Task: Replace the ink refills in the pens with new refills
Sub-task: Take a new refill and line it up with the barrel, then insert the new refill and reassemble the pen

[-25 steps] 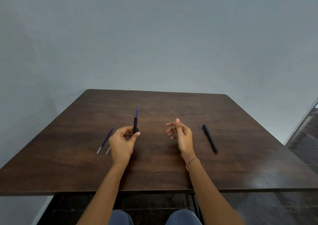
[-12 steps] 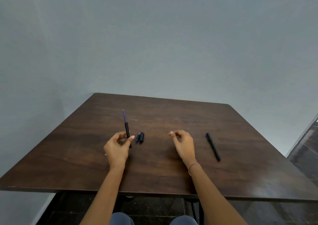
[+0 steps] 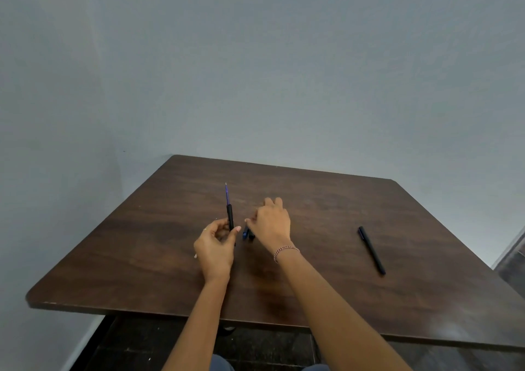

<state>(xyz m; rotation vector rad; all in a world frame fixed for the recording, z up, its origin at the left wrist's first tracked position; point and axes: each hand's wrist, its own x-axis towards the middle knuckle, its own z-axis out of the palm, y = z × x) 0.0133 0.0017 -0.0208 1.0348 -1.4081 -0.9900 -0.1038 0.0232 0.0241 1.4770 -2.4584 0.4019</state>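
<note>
My left hand (image 3: 216,247) grips a black pen barrel (image 3: 230,217) upright near the middle of the brown table (image 3: 326,217). A purple refill (image 3: 227,194) sticks out of the barrel's top. My right hand (image 3: 271,224) hovers just right of it, fingers spread, over two small loose pen parts (image 3: 248,233), one blue and one black, lying on the table. I see nothing held in my right hand. A second, whole black pen (image 3: 372,250) lies further right. A pale refill tip (image 3: 195,256) peeks out from behind my left hand; the rest of it is hidden.
A grey wall stands behind and to the left of the table. The table's near edge (image 3: 170,312) runs above my knees, with dark floor below. A bracelet (image 3: 285,250) circles my right wrist.
My right hand has moved left, from the table's middle to above the small pen parts. My left hand still holds the barrel upright. The view has shifted, so the spare refills are hidden.
</note>
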